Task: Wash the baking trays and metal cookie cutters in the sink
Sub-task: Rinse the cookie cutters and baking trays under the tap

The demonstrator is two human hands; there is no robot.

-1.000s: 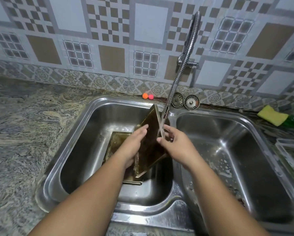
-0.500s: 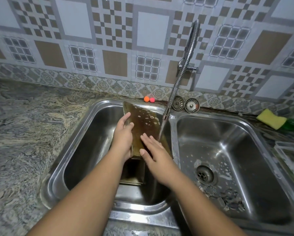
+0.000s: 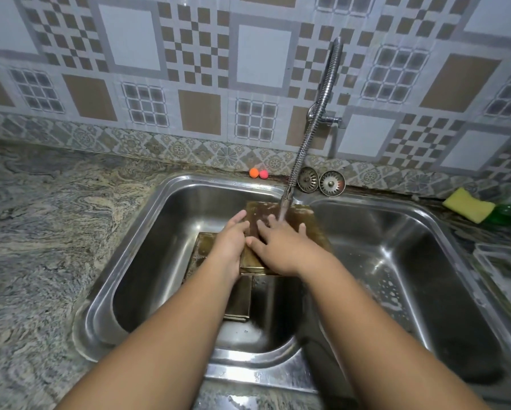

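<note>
A brown baking tray [image 3: 300, 216] is held over the left sink basin [image 3: 165, 232], tilted with its far edge up. Water from the flexible tap [image 3: 288, 199] runs onto it. My left hand [image 3: 229, 244] holds the tray's left edge, thumb side hidden behind it. My right hand [image 3: 280, 247] lies flat on the tray's face with fingers spread. More brown trays [image 3: 239, 300] lie stacked on the basin floor beneath. No cookie cutters are visible.
The right basin [image 3: 411, 261] has soap suds on its floor. Two metal strainers [image 3: 332, 182] and two small orange and pink balls [image 3: 258, 173] sit behind the sink. A yellow sponge [image 3: 468, 205], green bottle [image 3: 508, 213] and clear container [image 3: 503, 267] are at the right.
The tray has turned from edge-on and steep to flatter, facing up under the stream. My right hand moved from its right edge onto its face and slid further up.
</note>
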